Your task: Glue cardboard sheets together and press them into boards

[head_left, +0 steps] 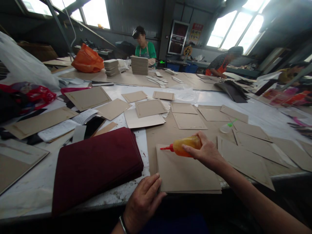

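Observation:
My right hand (pixel 207 148) is wrapped around a squeeze bottle (pixel 185 146) of amber liquid with a red nozzle. The bottle lies sideways, its tip pointing left just over the upper left corner of a grey-brown cardboard sheet (pixel 185 174). That sheet sits on another at the table's front edge. At its lower left corner rests my left hand (pixel 145 198), fingers stretched out against the board's side and thumb apart. A stack of dark maroon sheets (pixel 97 162) lies to the left of the cardboard.
Several loose cardboard pieces (pixel 188 121) spread over the white table (pixel 131 94). A small clear bottle with a green tip (pixel 226 127) lies at right. An orange bag (pixel 87 59) and board stacks (pixel 139 66) stand farther back. Two co-workers (pixel 146 48) are across the table.

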`<state>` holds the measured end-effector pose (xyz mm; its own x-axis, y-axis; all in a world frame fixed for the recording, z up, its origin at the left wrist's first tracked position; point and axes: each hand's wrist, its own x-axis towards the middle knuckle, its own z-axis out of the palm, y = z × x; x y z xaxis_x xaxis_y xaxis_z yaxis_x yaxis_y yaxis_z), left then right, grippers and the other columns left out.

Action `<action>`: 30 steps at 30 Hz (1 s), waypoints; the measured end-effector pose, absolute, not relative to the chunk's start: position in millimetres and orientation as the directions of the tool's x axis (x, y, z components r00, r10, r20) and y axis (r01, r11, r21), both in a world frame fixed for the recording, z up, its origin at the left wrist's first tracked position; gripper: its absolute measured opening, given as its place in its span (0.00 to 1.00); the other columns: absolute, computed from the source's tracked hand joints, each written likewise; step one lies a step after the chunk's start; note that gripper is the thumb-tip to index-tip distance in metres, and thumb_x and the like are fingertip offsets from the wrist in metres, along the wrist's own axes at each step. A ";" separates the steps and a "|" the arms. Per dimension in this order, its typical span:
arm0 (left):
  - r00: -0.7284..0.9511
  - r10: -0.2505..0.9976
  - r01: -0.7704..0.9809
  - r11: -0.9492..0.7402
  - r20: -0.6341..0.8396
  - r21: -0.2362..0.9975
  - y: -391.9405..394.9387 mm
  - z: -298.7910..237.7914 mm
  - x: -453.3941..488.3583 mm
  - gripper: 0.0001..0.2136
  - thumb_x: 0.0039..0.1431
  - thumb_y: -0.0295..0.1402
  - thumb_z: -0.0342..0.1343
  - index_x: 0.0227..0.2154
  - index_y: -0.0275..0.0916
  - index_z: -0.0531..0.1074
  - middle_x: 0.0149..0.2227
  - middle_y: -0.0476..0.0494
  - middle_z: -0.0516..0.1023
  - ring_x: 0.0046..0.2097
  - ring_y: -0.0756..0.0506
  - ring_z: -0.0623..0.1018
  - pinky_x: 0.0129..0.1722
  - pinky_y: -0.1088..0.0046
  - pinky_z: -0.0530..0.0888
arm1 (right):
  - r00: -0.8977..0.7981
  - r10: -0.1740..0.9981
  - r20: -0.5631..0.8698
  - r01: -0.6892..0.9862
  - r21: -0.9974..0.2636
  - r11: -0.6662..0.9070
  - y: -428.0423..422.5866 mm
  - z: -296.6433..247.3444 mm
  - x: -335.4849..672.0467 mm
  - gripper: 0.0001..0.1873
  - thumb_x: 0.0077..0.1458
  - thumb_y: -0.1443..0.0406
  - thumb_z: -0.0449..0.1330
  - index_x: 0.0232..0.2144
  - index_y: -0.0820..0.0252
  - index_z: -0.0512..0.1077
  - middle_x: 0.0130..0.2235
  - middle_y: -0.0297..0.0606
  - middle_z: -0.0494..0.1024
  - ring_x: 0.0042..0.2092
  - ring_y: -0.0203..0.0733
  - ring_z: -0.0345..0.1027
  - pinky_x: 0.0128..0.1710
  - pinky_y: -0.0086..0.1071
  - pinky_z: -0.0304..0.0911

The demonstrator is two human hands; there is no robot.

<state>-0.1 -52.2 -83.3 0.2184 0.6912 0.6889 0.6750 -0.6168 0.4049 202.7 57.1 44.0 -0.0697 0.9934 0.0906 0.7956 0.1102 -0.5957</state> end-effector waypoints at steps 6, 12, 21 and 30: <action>0.226 0.696 0.669 -0.620 0.682 0.411 -52.3 -84.1 -0.7 0.13 0.57 0.29 0.52 0.46 0.33 0.66 0.44 0.35 0.73 0.46 0.44 0.73 0.44 0.67 0.75 | -0.069 0.997 -0.020 0.733 -0.679 0.038 60.2 43.1 205.3 0.20 0.44 0.51 0.60 0.30 0.56 0.56 0.25 0.30 0.67 0.23 0.37 0.65 0.18 0.29 0.62; 0.232 0.696 0.660 -0.625 0.679 0.416 -52.5 -85.0 -0.2 0.14 0.57 0.29 0.52 0.46 0.33 0.66 0.44 0.35 0.73 0.46 0.44 0.73 0.44 0.67 0.74 | -0.069 0.997 0.028 0.737 -0.672 0.070 62.7 40.9 206.5 0.21 0.44 0.51 0.60 0.30 0.56 0.56 0.25 0.30 0.67 0.23 0.36 0.64 0.17 0.27 0.61; 0.228 0.695 0.654 -0.628 0.682 0.421 -53.2 -84.4 -0.4 0.14 0.57 0.28 0.52 0.47 0.34 0.66 0.44 0.36 0.73 0.46 0.44 0.73 0.44 0.68 0.75 | -0.084 0.996 0.042 0.773 -0.628 0.092 61.4 43.4 207.1 0.20 0.44 0.51 0.59 0.30 0.56 0.56 0.24 0.30 0.67 0.23 0.37 0.64 0.19 0.28 0.59; 0.216 0.693 0.650 -0.628 0.688 0.428 -51.9 -84.4 0.6 0.12 0.58 0.29 0.51 0.45 0.35 0.67 0.43 0.37 0.73 0.46 0.44 0.73 0.43 0.69 0.75 | -0.045 0.996 0.077 0.784 -0.616 0.083 63.5 44.3 201.0 0.20 0.43 0.52 0.59 0.30 0.55 0.56 0.24 0.30 0.67 0.22 0.36 0.63 0.19 0.28 0.59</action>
<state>0.6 -51.9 -84.4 0.2160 0.6929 0.6879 0.6499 -0.6278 0.4283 201.0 63.5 44.3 -0.0447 0.9960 0.0774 0.7837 0.0831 -0.6156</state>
